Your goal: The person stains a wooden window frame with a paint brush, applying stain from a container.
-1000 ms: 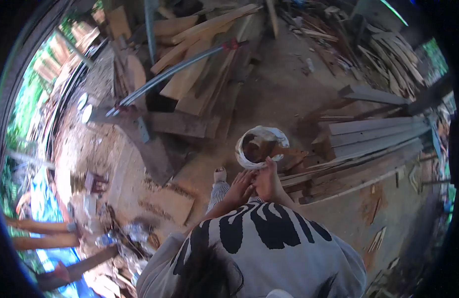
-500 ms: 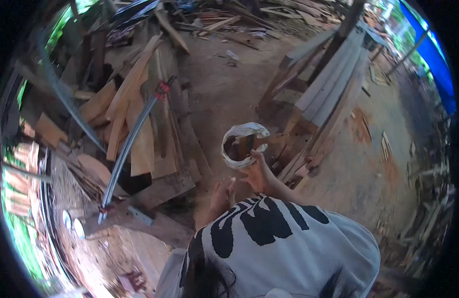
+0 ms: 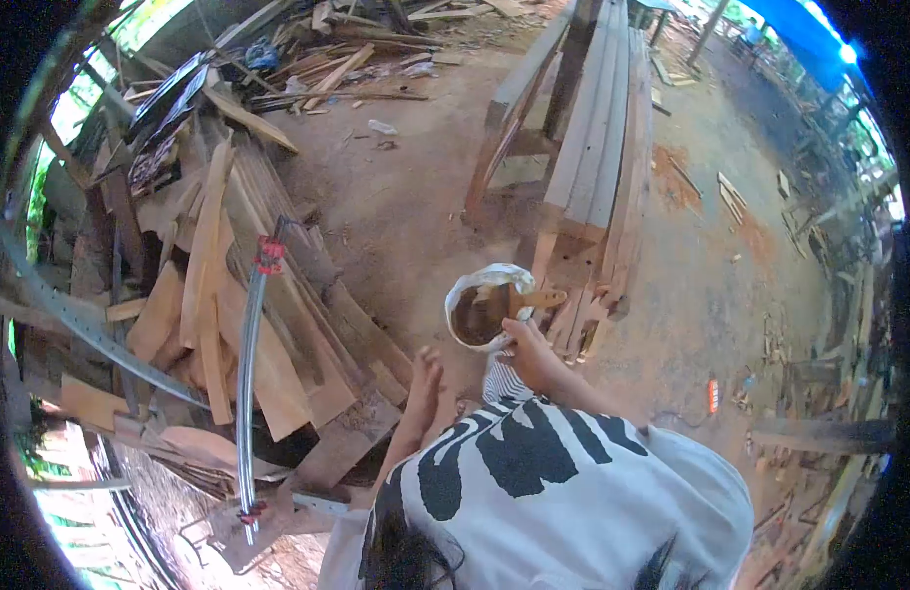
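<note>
My right hand [image 3: 526, 339] grips the near right rim of a round white tub [image 3: 453, 303], with brown contents inside. A paintbrush [image 3: 544, 298] rests in the tub, its wooden handle sticking out over the right rim just above my fingers. Its bristle end looks dark and is hard to make out. My left hand [image 3: 427, 377] is raised to the left of the tub, apart from it, fingers extended and nothing visible in it.
Long planks [image 3: 583, 147] lie stacked on a support ahead to the right. A pile of offcut boards [image 3: 268, 364] leans at the left, with a metal rail [image 3: 248, 383] across it. An orange object [image 3: 713, 396] is on the dirt floor at right.
The view has swung right, so the planks and board pile appear further left. The brush handle now shows clearly over the rim. My left hand has moved away from the tub.
</note>
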Tool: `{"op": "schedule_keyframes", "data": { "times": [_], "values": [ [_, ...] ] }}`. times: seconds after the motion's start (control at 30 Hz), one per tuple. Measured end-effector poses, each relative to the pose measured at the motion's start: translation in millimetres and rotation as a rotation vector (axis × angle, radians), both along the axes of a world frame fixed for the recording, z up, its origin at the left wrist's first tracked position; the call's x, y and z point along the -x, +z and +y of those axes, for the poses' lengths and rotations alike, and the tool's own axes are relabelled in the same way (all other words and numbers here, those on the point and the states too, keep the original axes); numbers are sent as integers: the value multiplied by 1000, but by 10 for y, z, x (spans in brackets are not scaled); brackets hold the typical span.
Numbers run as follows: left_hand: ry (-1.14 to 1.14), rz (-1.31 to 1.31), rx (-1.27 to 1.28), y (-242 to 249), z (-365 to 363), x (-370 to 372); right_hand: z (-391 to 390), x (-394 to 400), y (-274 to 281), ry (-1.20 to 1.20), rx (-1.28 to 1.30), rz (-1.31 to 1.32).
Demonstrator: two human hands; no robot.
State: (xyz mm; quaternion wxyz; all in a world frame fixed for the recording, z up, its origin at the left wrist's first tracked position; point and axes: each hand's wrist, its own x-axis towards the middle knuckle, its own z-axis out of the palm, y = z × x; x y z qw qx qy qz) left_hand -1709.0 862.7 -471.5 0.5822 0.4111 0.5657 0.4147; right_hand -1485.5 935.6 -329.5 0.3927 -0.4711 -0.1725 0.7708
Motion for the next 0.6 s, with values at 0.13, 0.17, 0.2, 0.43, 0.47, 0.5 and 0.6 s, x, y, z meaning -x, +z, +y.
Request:
{"op": "schedule_keyframes", "data": {
  "times": [0.13,0.17,0.2,0.43,0.47,0.5,0.6],
  "values": [
    [32,-313,72,544,748,-63,298,-35,-106,110,-18,-131],
    [31,-350,81,611,946,-81,413,-25,-170,192,-87,-245],
    [32,-363,94,664,1146,-91,544,-14,-250,273,-159,-357],
    [27,-343,167,933,2441,33,1653,23,-362,403,-266,-97],
    [23,-339,180,961,2531,55,1770,27,-279,392,-257,-12],
    [14,-340,194,1006,2655,83,1885,49,-301,391,-332,-160],
    [-15,-364,229,1214,2950,130,2188,131,-372,46,-627,-191]
  ]
}}
